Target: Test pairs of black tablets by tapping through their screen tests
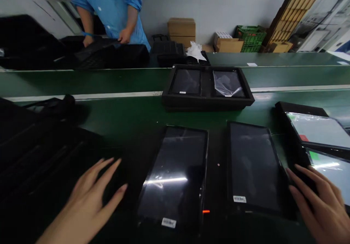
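Note:
Two dark tablet screens lie side by side in a black tray [217, 185] right in front of me: the left screen [175, 174] and the right screen [253, 167]. My left hand [87, 204] rests flat with fingers spread on the tray's left part, beside the left screen. My right hand [318, 200] lies at the tray's right edge, fingers stretched out, touching the rim next to the right screen. Neither hand holds anything.
A second black tray [207, 100] with two screens, one in clear film, sits farther on the green conveyor belt [123, 116]. Film-covered screens [319, 129] lie at right. Black trays [32, 153] stack at left. A person in a blue coat [112, 7] handles black trays across the belt.

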### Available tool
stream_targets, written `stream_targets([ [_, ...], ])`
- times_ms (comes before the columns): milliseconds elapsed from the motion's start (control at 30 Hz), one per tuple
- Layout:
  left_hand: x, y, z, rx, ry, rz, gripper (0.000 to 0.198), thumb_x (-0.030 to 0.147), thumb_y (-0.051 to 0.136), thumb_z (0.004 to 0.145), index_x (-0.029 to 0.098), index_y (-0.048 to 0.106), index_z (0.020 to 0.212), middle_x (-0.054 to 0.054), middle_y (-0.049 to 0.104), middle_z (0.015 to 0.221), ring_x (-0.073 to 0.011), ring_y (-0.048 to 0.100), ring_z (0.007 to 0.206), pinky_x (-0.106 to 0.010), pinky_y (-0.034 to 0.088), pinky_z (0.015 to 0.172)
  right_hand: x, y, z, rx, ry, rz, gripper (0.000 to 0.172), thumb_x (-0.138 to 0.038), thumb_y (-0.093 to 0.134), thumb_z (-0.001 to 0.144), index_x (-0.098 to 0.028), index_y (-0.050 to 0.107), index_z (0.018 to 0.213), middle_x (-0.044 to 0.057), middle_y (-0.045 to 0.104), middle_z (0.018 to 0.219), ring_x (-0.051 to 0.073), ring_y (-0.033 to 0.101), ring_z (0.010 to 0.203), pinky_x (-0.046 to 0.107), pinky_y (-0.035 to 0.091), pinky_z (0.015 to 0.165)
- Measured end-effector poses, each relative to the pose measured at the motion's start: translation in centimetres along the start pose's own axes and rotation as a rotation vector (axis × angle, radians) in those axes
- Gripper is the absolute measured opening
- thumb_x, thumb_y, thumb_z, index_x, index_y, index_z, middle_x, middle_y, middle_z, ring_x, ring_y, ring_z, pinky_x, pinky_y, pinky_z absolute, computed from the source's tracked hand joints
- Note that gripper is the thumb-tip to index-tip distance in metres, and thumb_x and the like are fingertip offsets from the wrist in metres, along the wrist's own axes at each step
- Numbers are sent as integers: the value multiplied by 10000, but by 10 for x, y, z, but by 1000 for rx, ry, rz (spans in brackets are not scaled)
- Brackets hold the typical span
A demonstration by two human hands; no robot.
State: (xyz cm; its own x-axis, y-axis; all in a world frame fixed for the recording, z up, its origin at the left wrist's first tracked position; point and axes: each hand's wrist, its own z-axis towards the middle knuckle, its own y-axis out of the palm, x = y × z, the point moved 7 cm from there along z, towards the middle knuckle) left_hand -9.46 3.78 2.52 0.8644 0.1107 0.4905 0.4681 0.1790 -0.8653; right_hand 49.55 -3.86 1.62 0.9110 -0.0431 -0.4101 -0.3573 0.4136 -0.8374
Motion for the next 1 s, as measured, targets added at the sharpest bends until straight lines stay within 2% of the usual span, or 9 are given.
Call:
stream_targets([
  [100, 92, 49, -7, -182, 336, -43, 602, 535, 504, 1043, 430, 447, 1633, -29, 439, 1746, -353, 448, 1583, -546, 525, 1181, -20, 23, 19, 65, -24, -58, 678, -733, 428, 1005, -236, 664, 1401, 183, 621, 1502, 469, 455, 1525, 739, 457, 1185],
  [167, 148, 79, -10, -296, 510, -18, 721, 492, 526, 1031, 282, 348, 1698, -127, 329, 1797, -372, 319, 1644, -563, 451, 1241, -26, 36, 36, 111, 35, -72, 836, -846, 436, 944, -171, 654, 1384, 224, 634, 1464, 477, 486, 1490, 716, 472, 1178],
  [267, 200, 114, -10, -402, 647, 71, 887, 462, 643, 953, 140, 296, 1702, -239, 228, 1806, -434, 194, 1669, -673, 294, 1297, -31, 45, 58, 126, 84, -12, 894, -919, 461, 881, -184, 664, 1347, 196, 661, 1432, 442, 557, 1429, 645, 513, 1168],
  [333, 212, 125, -7, -389, 650, 103, 879, 402, 630, 946, 106, 283, 1697, -263, 212, 1803, -439, 171, 1672, -696, 241, 1307, -33, 47, 64, 92, 99, 49, 868, -912, 483, 880, -209, 660, 1356, 166, 656, 1449, 399, 618, 1372, 577, 557, 1144],
  [433, 212, 129, 0, -360, 615, 118, 863, 359, 599, 941, 89, 273, 1693, -266, 199, 1806, -434, 157, 1676, -676, 238, 1315, -38, 47, 64, 27, 105, 137, 854, -895, 540, 873, -226, 650, 1392, 145, 638, 1479, 356, 666, 1321, 515, 589, 1127],
  [533, 213, 126, 10, -358, 581, 131, 887, 390, 605, 915, 91, 289, 1688, -254, 180, 1814, -450, 159, 1673, -669, 248, 1311, -45, 50, 62, -28, 47, 190, 843, -871, 579, 875, -236, 640, 1426, 139, 624, 1510, 374, 584, 1438, 543, 551, 1178],
  [667, 233, 124, 42, -359, 499, 194, 854, 373, 587, 901, 33, 358, 1650, -288, 176, 1804, -486, 165, 1664, -699, 234, 1300, -44, 61, 74, -65, -7, 177, 858, -880, 588, 857, -224, 663, 1404, 163, 613, 1531, 437, 444, 1541, 659, 482, 1209],
  [833, 258, 133, 87, -354, 460, 222, 715, 324, 544, 919, 33, 486, 1570, -307, 465, 1675, -461, 394, 1590, -700, 242, 1293, -40, 79, 107, -34, 6, 157, 872, -913, 501, 861, -185, 720, 1288, 215, 651, 1452, 493, 461, 1490, 741, 430, 1191],
  [1000, 261, 138, 95, -348, 503, 211, 599, 297, 501, 946, 88, 579, 1502, -238, 685, 1484, -387, 608, 1428, -610, 330, 1279, -47, 85, 116, 28, 12, 164, 717, -811, 500, 943, -228, 696, 1313, 186, 662, 1433, 438, 502, 1449, 723, 381, 1217],
])
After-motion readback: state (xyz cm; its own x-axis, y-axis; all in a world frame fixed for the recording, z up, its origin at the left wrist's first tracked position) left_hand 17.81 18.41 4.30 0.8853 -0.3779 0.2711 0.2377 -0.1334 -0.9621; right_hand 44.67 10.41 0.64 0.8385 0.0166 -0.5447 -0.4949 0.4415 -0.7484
